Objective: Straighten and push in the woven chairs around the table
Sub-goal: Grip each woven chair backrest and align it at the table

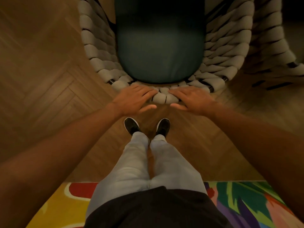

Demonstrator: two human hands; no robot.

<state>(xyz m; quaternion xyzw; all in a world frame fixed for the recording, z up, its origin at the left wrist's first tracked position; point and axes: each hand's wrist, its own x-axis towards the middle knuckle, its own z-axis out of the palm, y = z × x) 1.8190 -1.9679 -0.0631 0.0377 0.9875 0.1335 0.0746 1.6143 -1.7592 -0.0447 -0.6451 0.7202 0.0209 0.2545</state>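
- I look straight down on one woven chair [105, 56]; its curved back rim sits directly ahead of me, thick grey cord wrapped over a dark frame, and a teal seat cushion [160, 51] fills the shell beyond.
- Left hand [134, 100] lies flat on the top of the rim, fingers straight and pointing inward, thumb hanging below the edge; it grips nothing.
- Right hand [193, 100] mirrors it on the other side of centre, fingers likewise extended and resting on the cord; no curl around the frame that I can see.
- Judgement: the two palms are set evenly either side of the midline so that a forward press drives the chair squarely rather than swinging it.
- My shoes [131, 125] stand close behind the chair on the wooden floor [41, 79]; a bright patterned rug [246, 203] lies behind my heels.
- A second woven piece [271, 46] shows at the right edge; no tabletop is in view, so I cannot tell how far in the chair is.
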